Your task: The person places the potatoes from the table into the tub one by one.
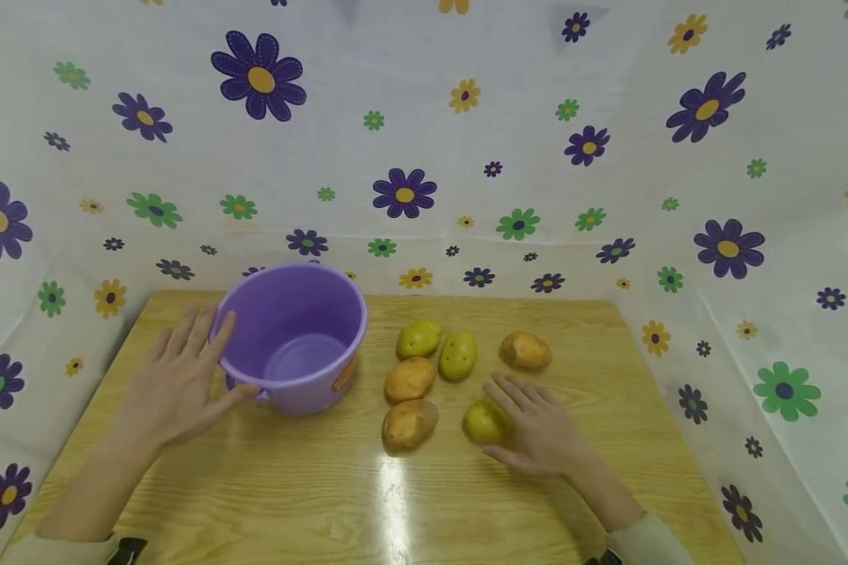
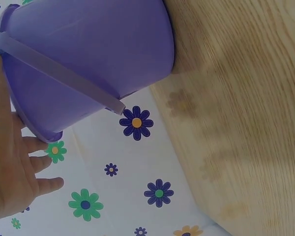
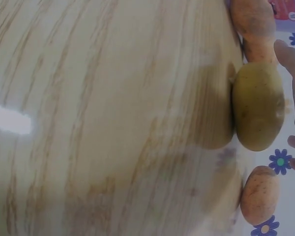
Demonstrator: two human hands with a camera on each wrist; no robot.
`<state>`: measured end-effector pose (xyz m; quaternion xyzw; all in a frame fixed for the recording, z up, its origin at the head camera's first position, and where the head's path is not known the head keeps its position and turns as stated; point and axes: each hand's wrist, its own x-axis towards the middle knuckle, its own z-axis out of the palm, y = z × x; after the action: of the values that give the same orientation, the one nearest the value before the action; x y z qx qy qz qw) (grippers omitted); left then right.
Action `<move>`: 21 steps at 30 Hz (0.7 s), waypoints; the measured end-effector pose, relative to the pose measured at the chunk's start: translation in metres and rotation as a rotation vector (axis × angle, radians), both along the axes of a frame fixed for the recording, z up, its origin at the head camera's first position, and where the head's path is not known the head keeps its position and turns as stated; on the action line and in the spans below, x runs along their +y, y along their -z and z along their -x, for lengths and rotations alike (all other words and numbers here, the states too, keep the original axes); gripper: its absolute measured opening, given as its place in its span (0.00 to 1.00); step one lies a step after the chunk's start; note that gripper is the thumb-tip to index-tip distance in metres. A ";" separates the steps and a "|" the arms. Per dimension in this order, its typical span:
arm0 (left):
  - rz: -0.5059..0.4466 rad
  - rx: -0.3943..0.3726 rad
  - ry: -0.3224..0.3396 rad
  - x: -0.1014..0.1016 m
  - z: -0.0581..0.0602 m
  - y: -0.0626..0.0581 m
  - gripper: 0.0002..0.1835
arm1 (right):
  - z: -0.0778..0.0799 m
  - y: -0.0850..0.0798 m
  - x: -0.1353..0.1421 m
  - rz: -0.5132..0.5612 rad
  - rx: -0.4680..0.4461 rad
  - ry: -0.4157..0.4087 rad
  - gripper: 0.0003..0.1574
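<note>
A purple bucket [image 1: 309,395] stands upright at the left of the table, its opening tipped slightly in view. My left hand [image 1: 173,388] rests at its left rim, fingers straight and thumb stretched toward the front handle joint. In the left wrist view the bucket's handle [image 2: 64,73] hangs down its side. My right hand [image 1: 542,431] is over the right side of a yellow-green potato [image 1: 482,424], fingers extended and partly covering it. In the right wrist view a gap shows between the fingers [image 3: 290,56] and that potato [image 3: 258,105].
Two yellow-green potatoes [image 1: 419,339] and two brown potatoes [image 1: 410,424] lie grouped right of the bucket. Another brown potato [image 1: 526,350] lies alone beyond my right hand. A flowered white sheet [image 1: 424,141] rises behind and beside the wooden table [image 1: 311,502].
</note>
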<state>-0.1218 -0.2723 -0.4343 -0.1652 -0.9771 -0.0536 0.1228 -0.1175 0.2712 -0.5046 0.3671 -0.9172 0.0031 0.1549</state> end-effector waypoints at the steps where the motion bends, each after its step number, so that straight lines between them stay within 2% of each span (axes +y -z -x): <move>1: -0.001 0.002 0.001 0.001 0.001 0.001 0.60 | 0.001 0.002 0.000 -0.014 -0.005 -0.002 0.59; 6: -0.014 0.016 0.012 0.003 0.003 0.004 0.58 | 0.003 0.013 0.003 -0.066 0.004 -0.020 0.58; 12: -0.020 0.008 0.013 0.002 0.003 0.004 0.57 | 0.004 0.018 0.006 -0.084 -0.008 -0.027 0.58; 21: -0.022 0.000 0.016 0.003 0.002 0.002 0.56 | 0.002 0.026 0.006 -0.083 -0.029 -0.012 0.51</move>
<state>-0.1241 -0.2690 -0.4367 -0.1716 -0.9751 -0.0653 0.1241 -0.1198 0.2774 -0.5303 0.3785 -0.9165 -0.0285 0.1261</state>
